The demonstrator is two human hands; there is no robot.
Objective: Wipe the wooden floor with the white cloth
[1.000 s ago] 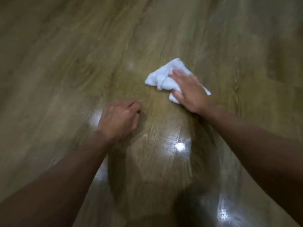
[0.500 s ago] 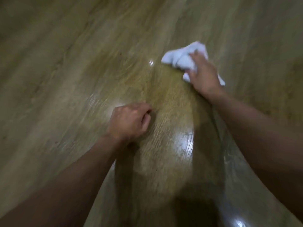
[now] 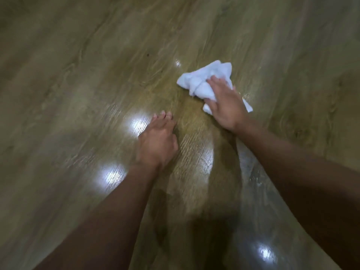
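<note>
The wooden floor [image 3: 78,94] fills the whole view, with brown planks and bright glare spots. A crumpled white cloth [image 3: 198,80] lies on it right of centre. My right hand [image 3: 226,104] presses flat on the cloth's near side and grips it, covering part of it. My left hand [image 3: 157,141] rests on the bare floor to the lower left of the cloth. Its fingers are curled together with the fingertips touching the wood, and it holds nothing.
Shiny light reflections sit on the planks left of my left hand and near the bottom right. A dark shadow lies on the floor between my forearms at the bottom centre.
My right hand has drawn the cloth back toward me and slightly left after pushing it away. My left hand stays propped on the floor, its fingers now stretched a little forward.
</note>
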